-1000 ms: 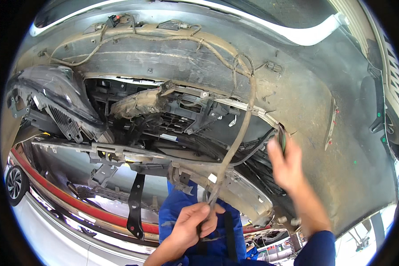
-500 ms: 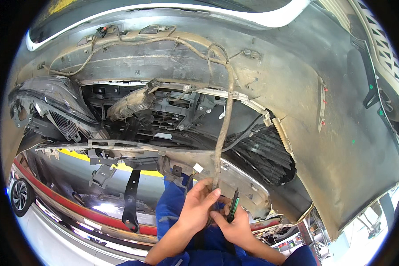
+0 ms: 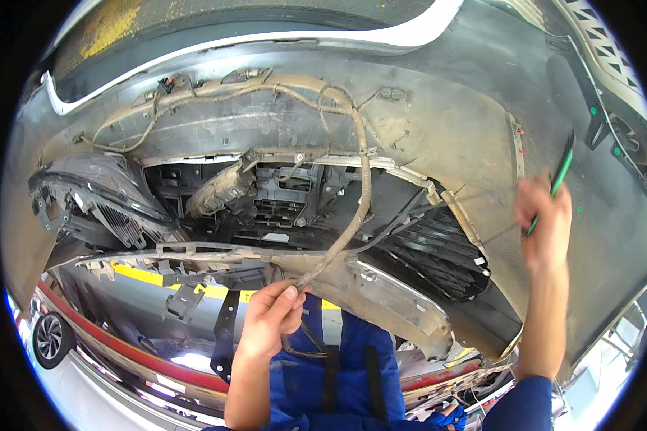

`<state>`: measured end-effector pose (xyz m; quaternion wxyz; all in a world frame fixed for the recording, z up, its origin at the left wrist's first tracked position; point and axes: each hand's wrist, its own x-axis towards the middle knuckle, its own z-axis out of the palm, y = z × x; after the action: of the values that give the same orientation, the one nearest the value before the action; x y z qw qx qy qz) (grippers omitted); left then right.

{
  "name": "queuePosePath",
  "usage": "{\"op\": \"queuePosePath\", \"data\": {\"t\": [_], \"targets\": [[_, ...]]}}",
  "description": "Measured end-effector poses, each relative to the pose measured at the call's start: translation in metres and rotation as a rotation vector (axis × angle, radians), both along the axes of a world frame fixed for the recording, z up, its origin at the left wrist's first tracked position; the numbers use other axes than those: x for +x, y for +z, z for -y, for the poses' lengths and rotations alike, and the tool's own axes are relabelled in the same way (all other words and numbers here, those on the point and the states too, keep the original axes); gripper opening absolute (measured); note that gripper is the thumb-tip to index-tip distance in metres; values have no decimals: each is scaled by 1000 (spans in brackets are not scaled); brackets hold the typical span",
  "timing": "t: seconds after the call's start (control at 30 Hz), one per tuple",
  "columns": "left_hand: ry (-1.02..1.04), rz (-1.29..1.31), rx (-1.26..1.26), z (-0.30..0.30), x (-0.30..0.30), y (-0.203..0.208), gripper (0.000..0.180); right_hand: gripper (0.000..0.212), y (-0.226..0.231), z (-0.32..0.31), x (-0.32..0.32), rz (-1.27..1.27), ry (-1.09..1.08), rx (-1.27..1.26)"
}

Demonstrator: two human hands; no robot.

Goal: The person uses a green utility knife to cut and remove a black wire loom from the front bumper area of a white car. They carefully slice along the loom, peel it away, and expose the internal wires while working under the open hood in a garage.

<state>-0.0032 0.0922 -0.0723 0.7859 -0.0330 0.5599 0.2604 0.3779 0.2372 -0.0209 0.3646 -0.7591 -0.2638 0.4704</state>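
My left hand (image 3: 272,312) is closed around a wiring harness (image 3: 359,194) in dusty, ribbed brown wrapping, near its lower end. Dark loose wires (image 3: 308,343) dangle below that grip. From the hand the harness curves up over the bumper's opening to the inner face of a large bumper cover (image 3: 474,122). Out to the right, in front of the cover, my right hand (image 3: 548,215) is raised, its fingers wrapped around a slim green-and-black knife-like tool (image 3: 562,172). The tool points upward; motion blur hides whether it has a blade.
A black headlamp-like housing (image 3: 101,194) sits at the left of the opening. A dirty trim strip (image 3: 323,269) crosses in front. Thinner cable branches (image 3: 230,90) run along the upper part of the cover. A silver car (image 3: 86,388) with its wheel (image 3: 49,339) stands lower left.
My right hand has left the harness and swung up and right with the green-and-black tool. My left hand has shifted left, bending the harness's lower end that way.
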Motion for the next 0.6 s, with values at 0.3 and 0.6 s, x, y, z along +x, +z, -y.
{"op": "queuePosePath", "data": {"t": [0.3, 0.6], "targets": [[-121, -140, 73, -14, -17, -12, 24, 32, -7, -46, -4, -174, -115, -76], [-363, -324, 186, -6, -16, -36, 21, 31, -42, -86, 35, -241, -19, -132]]}}
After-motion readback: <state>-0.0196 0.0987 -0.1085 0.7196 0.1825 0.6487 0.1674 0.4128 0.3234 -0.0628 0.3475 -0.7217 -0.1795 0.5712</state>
